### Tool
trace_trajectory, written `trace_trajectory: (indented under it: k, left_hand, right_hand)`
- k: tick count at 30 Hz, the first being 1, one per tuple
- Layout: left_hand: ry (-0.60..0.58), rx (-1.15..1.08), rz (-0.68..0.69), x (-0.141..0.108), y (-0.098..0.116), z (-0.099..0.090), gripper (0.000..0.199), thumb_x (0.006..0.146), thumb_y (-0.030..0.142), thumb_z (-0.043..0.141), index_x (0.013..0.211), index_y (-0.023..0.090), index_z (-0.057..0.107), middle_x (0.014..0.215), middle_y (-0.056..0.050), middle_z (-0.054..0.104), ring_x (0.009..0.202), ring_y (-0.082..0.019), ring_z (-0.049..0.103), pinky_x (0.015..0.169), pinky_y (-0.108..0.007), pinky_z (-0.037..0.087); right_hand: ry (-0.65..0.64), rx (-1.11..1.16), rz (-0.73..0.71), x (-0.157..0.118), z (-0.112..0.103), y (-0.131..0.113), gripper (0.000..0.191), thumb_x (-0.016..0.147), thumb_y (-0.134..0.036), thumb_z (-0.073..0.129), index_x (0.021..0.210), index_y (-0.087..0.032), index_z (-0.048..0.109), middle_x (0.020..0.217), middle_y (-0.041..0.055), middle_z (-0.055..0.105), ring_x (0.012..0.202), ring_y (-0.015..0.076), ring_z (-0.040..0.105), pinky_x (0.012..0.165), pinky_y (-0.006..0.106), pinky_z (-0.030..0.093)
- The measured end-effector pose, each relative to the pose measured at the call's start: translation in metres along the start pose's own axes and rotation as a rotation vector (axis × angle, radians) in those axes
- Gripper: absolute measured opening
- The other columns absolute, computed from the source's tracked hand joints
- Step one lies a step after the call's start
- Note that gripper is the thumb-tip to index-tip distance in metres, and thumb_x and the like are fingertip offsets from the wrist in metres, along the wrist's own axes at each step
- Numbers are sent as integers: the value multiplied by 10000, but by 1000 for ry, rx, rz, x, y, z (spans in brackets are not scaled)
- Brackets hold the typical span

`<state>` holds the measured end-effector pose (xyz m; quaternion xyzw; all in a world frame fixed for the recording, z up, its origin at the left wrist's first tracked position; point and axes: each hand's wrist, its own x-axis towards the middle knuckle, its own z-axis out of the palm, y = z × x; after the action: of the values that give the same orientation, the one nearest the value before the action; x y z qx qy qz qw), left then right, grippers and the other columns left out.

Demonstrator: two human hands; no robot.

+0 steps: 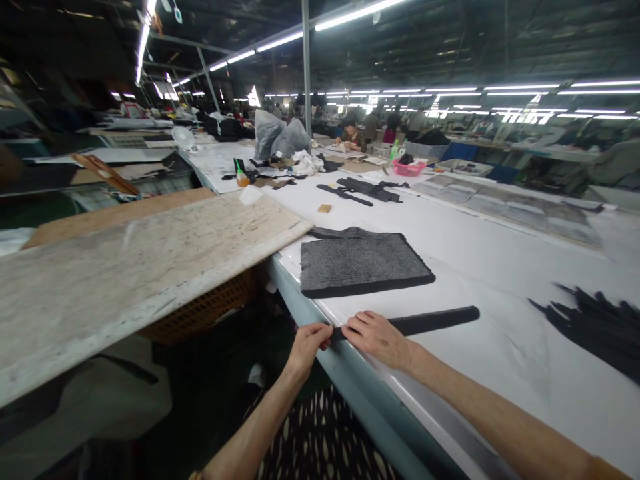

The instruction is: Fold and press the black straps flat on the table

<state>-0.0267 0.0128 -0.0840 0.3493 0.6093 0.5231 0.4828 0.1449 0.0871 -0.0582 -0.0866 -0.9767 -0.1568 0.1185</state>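
Note:
A narrow black fabric strip [435,321] lies along the white table, its near end at the front edge. My left hand [311,341] pinches that near end just past the edge, fingers closed. Right beside it, my right hand [377,337] rests on the strip with its fingers curled over it; the fingertips press it near the edge. Behind the strip sits a stack of grey fabric pieces [365,261] with a black border along the near side. Part of the strip is hidden under my right hand.
A worn board [150,260] juts in from the left over an orange crate [200,310]. Dark strips [595,323] lie at the right. Farther back are a tan block [325,209], black fabric pieces [370,189], a glue bottle [242,177], grey bags [283,137] and a pink basket [409,167].

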Motion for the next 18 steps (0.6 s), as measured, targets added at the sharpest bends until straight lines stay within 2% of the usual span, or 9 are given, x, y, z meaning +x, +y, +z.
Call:
trace_trajectory:
  k: [8,14,18]
  left_hand:
    - [23,-52,-98,1,-14,-15,265,577,394,671,516,144,605,491,7,524,494,-103,433,529,-246,333]
    - [58,-44,-134,3,-30,-27,260,535,391,679,495,146,602,487,4,529,485,-104,445,519,-247,344]
    - [94,-23,-165,4,-42,-40,256,515,391,679,508,144,609,489,-2,536,478,-105,451,502,-244,335]
  right_hand:
    - [30,88,18,-26,2,15,154,880,-70,438,941,-99,577,862,63,551,793,173,473,695,298,397]
    - [105,69,27,-41,0,19,215,894,-53,381,926,-91,590,832,71,557,767,170,482,681,299,415]
    - [111,75,39,-47,-4,20,229,893,-44,372,923,-90,594,820,70,556,757,167,488,675,300,424]
